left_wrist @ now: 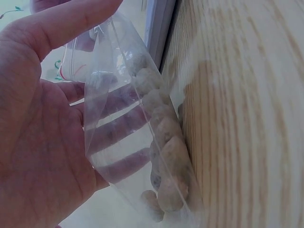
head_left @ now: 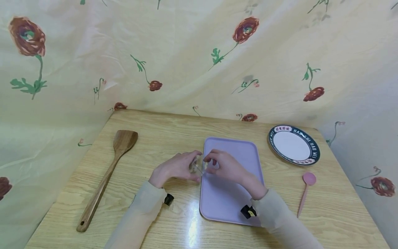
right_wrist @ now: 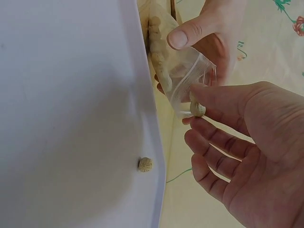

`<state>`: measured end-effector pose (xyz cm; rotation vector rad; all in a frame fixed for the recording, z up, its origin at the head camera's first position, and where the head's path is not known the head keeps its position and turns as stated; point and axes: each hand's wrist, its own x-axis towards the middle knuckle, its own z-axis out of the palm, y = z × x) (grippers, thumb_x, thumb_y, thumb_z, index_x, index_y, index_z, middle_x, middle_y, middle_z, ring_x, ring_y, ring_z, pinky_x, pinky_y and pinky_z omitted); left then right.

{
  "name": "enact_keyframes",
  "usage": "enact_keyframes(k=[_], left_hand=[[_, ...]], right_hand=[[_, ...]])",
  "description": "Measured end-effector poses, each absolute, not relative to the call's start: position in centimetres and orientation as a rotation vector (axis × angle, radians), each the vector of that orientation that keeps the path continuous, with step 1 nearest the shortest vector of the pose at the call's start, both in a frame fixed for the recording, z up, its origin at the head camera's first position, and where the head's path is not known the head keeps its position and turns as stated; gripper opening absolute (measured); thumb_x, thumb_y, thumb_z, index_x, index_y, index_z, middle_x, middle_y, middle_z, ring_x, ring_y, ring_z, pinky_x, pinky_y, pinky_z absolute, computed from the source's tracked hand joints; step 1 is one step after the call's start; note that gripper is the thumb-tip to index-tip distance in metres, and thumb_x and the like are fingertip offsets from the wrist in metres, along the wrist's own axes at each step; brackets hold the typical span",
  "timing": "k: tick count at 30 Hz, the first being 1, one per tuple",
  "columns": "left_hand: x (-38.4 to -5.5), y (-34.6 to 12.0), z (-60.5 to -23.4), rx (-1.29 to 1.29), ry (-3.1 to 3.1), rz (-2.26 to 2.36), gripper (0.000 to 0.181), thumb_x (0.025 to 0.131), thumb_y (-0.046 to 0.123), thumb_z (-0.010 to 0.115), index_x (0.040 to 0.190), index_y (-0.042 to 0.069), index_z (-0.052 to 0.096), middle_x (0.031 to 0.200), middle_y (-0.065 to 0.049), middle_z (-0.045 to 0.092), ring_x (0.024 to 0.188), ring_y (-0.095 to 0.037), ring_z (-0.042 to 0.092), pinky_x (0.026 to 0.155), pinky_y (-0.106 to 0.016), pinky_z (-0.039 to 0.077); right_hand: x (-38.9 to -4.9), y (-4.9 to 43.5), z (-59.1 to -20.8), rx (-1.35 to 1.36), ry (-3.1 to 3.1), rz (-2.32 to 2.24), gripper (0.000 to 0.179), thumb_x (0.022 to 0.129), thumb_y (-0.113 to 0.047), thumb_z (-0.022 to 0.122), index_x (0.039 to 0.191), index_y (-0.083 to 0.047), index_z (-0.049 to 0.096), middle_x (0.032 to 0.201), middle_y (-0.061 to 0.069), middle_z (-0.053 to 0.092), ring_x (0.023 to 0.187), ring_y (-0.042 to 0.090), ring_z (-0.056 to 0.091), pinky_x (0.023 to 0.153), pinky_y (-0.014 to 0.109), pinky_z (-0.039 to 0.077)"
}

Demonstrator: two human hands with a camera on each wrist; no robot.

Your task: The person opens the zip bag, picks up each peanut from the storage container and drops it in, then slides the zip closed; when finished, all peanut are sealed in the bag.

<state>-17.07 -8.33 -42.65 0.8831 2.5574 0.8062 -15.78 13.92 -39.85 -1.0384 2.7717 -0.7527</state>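
My left hand point(head_left: 175, 167) grips a clear zip bag point(right_wrist: 183, 78) between thumb and fingers, just past the left rim of a lilac tray point(head_left: 231, 200). Several unshelled peanuts point(left_wrist: 164, 128) lie in a row inside the bag, low along its side by the wooden table. At the bag's mouth, my right hand point(head_left: 228, 166) pinches one peanut point(right_wrist: 197, 108) between thumb and index finger, its other fingers loosely bent. Another peanut point(right_wrist: 145, 164) rests on the tray near the rim. In the head view the hands partly cover the bag.
A wooden spatula point(head_left: 107, 176) lies on the table's left side. On the right are a white plate with a dark lettered rim point(head_left: 272, 141) and a pink spoon point(head_left: 309, 178). Flowered cloth point(head_left: 186, 62) hangs behind the table point(head_left: 168, 128).
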Motion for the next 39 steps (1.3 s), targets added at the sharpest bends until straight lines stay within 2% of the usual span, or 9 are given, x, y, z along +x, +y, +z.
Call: enact_keyframes(k=[6, 14, 29, 39], left_hand=[[-17.0, -8.4, -42.6, 0.877, 2.56, 0.808, 0.092, 0.076, 0.045, 0.086, 0.149, 0.015, 0.039, 0.117, 0.0, 0.062, 0.103, -0.016, 0.057, 0.097, -0.047, 0.042], [-17.0, -8.5, -42.8, 0.869, 2.554, 0.827, 0.093, 0.075, 0.044, 0.087, 0.15, 0.015, 0.039, 0.116, 0.002, 0.061, 0.1, -0.014, 0.056, 0.09, -0.042, 0.045], [-17.1, -8.6, -42.7, 0.876, 2.578, 0.797, 0.092, 0.076, 0.046, 0.086, 0.149, 0.014, 0.04, 0.129, -0.006, 0.061, 0.117, -0.02, 0.056, 0.104, -0.05, 0.039], [-17.1, -8.7, -42.6, 0.854, 2.56, 0.82, 0.092, 0.076, 0.047, 0.085, 0.149, 0.015, 0.04, 0.132, -0.006, 0.06, 0.117, -0.023, 0.056, 0.1, -0.048, 0.043]], right_hand=[[-15.9, 13.9, -40.2, -1.033, 2.771, -0.737, 0.029, 0.083, -0.009, 0.08, 0.109, -0.004, 0.07, 0.104, 0.007, 0.066, 0.084, 0.017, 0.058, 0.072, 0.029, 0.048], [-15.8, 13.8, -40.2, -1.034, 2.761, -0.734, 0.029, 0.084, -0.01, 0.08, 0.11, -0.003, 0.07, 0.105, 0.007, 0.067, 0.084, 0.016, 0.057, 0.072, 0.03, 0.048], [-16.7, 14.9, -39.8, -1.008, 2.75, -0.786, 0.029, 0.084, -0.005, 0.077, 0.112, -0.001, 0.07, 0.105, 0.01, 0.067, 0.087, 0.02, 0.06, 0.074, 0.032, 0.05], [-18.6, 16.5, -40.1, -0.896, 2.76, -0.788, 0.034, 0.085, -0.009, 0.079, 0.115, 0.001, 0.069, 0.105, 0.01, 0.067, 0.088, 0.023, 0.06, 0.073, 0.034, 0.05]])
